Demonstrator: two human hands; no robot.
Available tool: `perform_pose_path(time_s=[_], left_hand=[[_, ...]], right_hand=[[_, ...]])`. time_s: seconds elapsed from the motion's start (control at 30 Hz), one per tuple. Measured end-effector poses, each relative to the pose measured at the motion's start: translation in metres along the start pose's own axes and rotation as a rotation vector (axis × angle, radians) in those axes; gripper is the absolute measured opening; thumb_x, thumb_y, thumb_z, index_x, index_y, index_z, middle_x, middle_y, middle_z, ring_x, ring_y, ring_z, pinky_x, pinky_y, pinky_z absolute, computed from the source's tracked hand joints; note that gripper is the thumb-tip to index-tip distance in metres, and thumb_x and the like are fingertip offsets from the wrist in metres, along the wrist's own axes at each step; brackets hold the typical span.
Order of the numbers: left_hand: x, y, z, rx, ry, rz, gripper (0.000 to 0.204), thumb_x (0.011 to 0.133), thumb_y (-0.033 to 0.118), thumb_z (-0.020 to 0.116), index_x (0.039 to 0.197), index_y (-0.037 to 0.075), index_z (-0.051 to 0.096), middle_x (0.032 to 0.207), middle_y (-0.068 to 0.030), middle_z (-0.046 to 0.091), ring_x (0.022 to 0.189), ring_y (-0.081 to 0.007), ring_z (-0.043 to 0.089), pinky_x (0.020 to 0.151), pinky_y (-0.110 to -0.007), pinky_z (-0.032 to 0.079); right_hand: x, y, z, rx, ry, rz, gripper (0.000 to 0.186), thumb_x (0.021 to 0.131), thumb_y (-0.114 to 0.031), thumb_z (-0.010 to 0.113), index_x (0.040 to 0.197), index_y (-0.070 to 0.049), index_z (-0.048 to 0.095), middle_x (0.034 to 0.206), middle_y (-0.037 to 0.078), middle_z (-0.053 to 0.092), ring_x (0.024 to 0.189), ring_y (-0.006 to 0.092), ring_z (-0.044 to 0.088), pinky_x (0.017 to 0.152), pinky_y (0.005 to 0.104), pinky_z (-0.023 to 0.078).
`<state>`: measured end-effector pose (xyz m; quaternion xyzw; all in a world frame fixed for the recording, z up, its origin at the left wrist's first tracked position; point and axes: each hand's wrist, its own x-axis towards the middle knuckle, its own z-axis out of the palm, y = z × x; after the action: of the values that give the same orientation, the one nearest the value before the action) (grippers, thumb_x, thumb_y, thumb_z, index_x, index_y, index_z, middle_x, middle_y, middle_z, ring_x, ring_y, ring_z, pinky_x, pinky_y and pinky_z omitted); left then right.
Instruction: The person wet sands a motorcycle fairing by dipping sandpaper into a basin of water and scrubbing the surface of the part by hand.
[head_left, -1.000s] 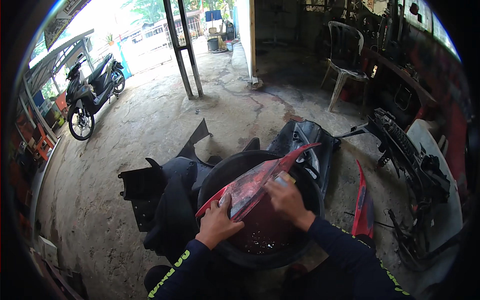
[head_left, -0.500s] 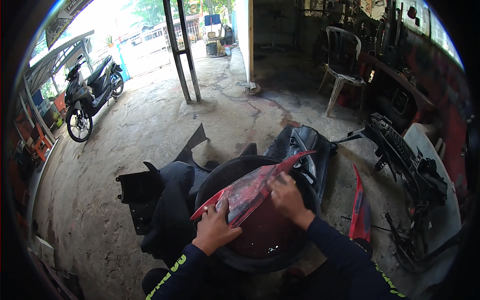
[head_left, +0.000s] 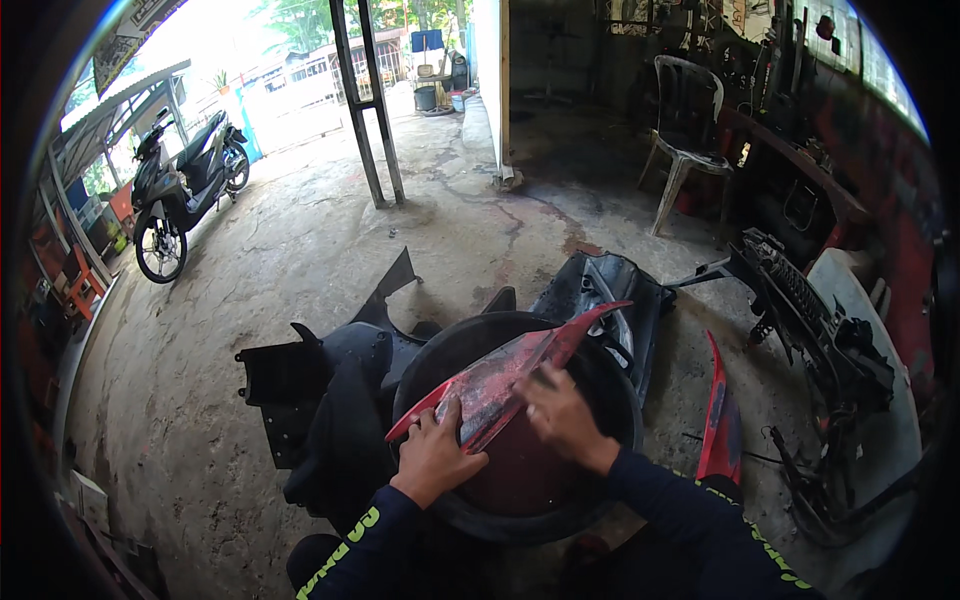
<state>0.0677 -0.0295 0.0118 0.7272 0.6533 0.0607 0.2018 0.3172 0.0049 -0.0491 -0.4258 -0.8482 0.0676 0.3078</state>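
Note:
A long red motorcycle body panel (head_left: 510,370), its paint scuffed grey and whitish, lies tilted over a round black tub (head_left: 415,375) with dark reddish liquid in it. My left hand (head_left: 437,455) grips the panel's lower left part, thumb on the face and fingers along the near edge. Against the panel's right half is my right hand (head_left: 568,418), fingers bent together and pressed to the surface. Whatever lies under those fingertips is too small and blurred to name.
Black plastic motorcycle parts (head_left: 345,370) lie left of and behind the tub. A second red panel (head_left: 718,420) and a dark motorcycle frame piece (head_left: 810,320) are at the right. Farther off stand a plastic chair (head_left: 685,130), a metal post (head_left: 368,110) and a parked scooter (head_left: 185,195).
My right hand has slid down and left along the panel, toward its middle. My left hand keeps its grip, and the panel has barely shifted.

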Motion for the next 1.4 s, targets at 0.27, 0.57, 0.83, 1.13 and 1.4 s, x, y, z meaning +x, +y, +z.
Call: perform_pose_path(time_s=[0.27, 0.57, 0.83, 1.13, 1.4], left_hand=[[-0.001, -0.002, 0.001, -0.024, -0.006, 0.020, 0.106, 0.071, 0.050, 0.077, 0.160, 0.010, 0.036, 0.144, -0.0353, 0.045, 0.131, -0.0572, 0.049, 0.104, -0.059, 0.049], [-0.007, 0.007, -0.002, 0.024, 0.044, 0.027, 0.104, 0.071, 0.045, 0.079, 0.159, 0.010, 0.037, 0.146, -0.0340, 0.044, 0.131, -0.0567, 0.049, 0.103, -0.060, 0.049], [-0.008, 0.008, -0.004, 0.042, 0.069, 0.032, 0.103, 0.070, 0.045, 0.080, 0.158, 0.010, 0.040, 0.145, -0.0308, 0.045, 0.125, -0.0536, 0.053, 0.099, -0.059, 0.050], [-0.004, 0.013, -0.004, 0.030, 0.037, 0.018, 0.107, 0.068, 0.047, 0.079, 0.160, 0.012, 0.036, 0.147, -0.0321, 0.044, 0.125, -0.0532, 0.055, 0.103, -0.059, 0.049], [0.005, 0.010, 0.002, -0.002, -0.030, -0.009, 0.107, 0.071, 0.046, 0.077, 0.162, 0.012, 0.033, 0.145, -0.0331, 0.045, 0.125, -0.0534, 0.055, 0.102, -0.060, 0.049]], right_hand=[[-0.003, -0.016, -0.003, 0.002, 0.026, 0.013, 0.041, 0.098, -0.017, 0.051, 0.131, -0.003, 0.069, 0.136, 0.016, 0.067, 0.140, 0.0497, 0.045, 0.120, 0.0571, 0.032], [0.000, 0.020, -0.003, -0.062, 0.046, 0.102, 0.041, 0.096, -0.017, 0.054, 0.133, -0.004, 0.069, 0.143, 0.016, 0.063, 0.138, 0.0522, 0.045, 0.118, 0.0600, 0.033], [-0.003, 0.013, 0.003, -0.062, 0.078, 0.082, 0.040, 0.097, -0.016, 0.054, 0.133, -0.005, 0.069, 0.145, 0.016, 0.062, 0.137, 0.0508, 0.047, 0.117, 0.0603, 0.033], [0.000, 0.017, -0.010, -0.090, 0.069, 0.147, 0.044, 0.095, -0.016, 0.058, 0.137, -0.003, 0.065, 0.146, 0.017, 0.060, 0.139, 0.0507, 0.045, 0.119, 0.0592, 0.032], [0.004, -0.016, -0.011, -0.093, 0.059, 0.022, 0.040, 0.093, -0.010, 0.057, 0.131, -0.002, 0.069, 0.141, 0.019, 0.063, 0.134, 0.0509, 0.049, 0.117, 0.0586, 0.035]])
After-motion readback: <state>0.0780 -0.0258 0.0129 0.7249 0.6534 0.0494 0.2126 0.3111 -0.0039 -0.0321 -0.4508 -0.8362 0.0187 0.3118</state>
